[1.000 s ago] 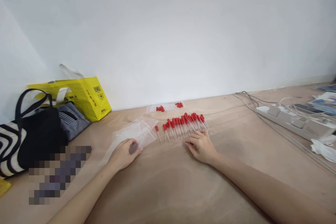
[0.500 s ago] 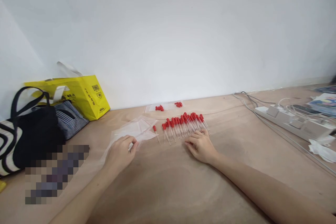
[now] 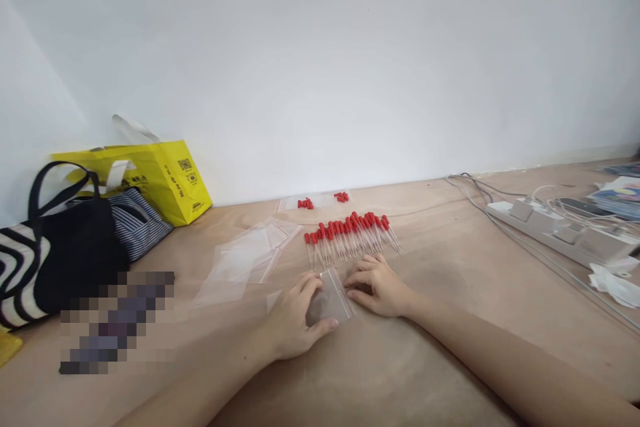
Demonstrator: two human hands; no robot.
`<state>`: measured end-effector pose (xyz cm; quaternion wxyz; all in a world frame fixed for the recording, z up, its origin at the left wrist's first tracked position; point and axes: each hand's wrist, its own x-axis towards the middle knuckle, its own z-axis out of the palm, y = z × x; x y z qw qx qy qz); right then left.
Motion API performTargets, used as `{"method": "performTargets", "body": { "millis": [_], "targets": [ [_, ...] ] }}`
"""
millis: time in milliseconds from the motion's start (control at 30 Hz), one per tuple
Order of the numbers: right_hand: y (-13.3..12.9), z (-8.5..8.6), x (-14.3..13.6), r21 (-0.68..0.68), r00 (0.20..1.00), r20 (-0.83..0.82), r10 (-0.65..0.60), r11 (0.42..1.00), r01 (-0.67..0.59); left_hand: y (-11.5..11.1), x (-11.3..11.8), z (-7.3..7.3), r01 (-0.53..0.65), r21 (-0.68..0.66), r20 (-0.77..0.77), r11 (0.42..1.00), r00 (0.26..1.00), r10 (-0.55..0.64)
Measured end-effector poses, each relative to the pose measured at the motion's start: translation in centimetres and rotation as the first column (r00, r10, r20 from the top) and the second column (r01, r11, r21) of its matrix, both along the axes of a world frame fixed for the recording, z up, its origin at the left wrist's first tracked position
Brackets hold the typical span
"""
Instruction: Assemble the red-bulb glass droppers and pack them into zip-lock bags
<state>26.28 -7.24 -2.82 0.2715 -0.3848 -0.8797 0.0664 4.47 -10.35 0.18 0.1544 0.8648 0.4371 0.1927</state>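
Observation:
A small clear zip-lock bag lies on the table in front of me. My left hand spans it, thumb at the near edge and fingers at the far edge. At the bag's right, zip-side edge are the fingertips of my right hand, curled with thumb and index finger close together. Just beyond both hands lies a row of droppers, clear thin tubes with red bulb tops. More flat zip-lock bags are spread in an overlapping pile to the left.
Small red dropper bulbs lie on clear plastic near the wall. At left stand a yellow bag, a striped pouch and a black bag. A white power strip, cables and tissue occupy the right.
My left hand has moved right from the bag pile, bringing one zip-lock bag in front of the droppers. My right hand has shifted slightly toward me, to the bag's edge.

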Motion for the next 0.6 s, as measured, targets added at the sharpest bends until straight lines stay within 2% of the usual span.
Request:
{"method": "performTargets", "body": {
  "millis": [200,467,600],
  "targets": [
    [-0.3,-0.2,-0.3,-0.017,0.999,-0.025,0.025,1.000,-0.026,-0.1,0.4,-1.3,0.028,-0.084,0.077,0.996,0.997,-0.021],
    [-0.3,0.1,-0.4,-0.012,0.997,-0.009,0.070,0.997,-0.070,0.2,0.1,-1.0,0.074,-0.076,0.059,0.994,0.996,-0.069],
    [-0.5,0.8,-0.4,-0.026,0.975,-0.002,0.220,0.975,-0.220,0.2,0.0,-1.0,0.088,-0.070,0.069,0.994,0.994,-0.083]
  ]
}}
